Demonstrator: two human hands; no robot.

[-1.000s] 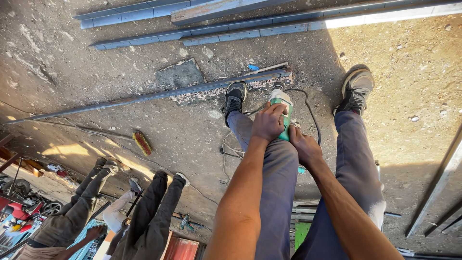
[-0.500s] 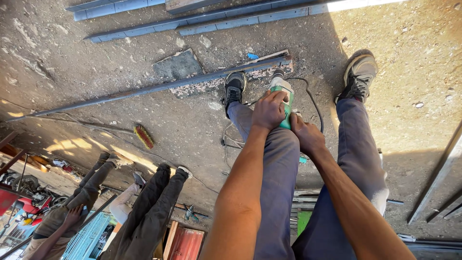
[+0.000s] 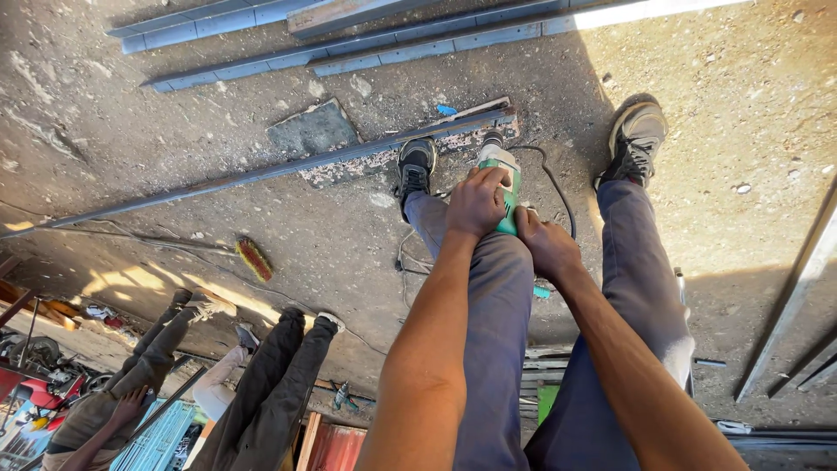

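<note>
Firmly around green grinder [image 3: 503,179]: left hand [image 3: 475,202], right hand [image 3: 547,247].

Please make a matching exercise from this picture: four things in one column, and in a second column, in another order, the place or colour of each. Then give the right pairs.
Things:
1. power tool
2. brush
3. left shoe
4. long bar

Places or colours:
A. lies alone on the ground, left of the legs, with red bristles
B. green and white, gripped by the left hand and right hand
C. runs across the ground from the left edge to the tool
D. black, standing on the bar

Pairs: 1-B, 2-A, 3-D, 4-C
</note>
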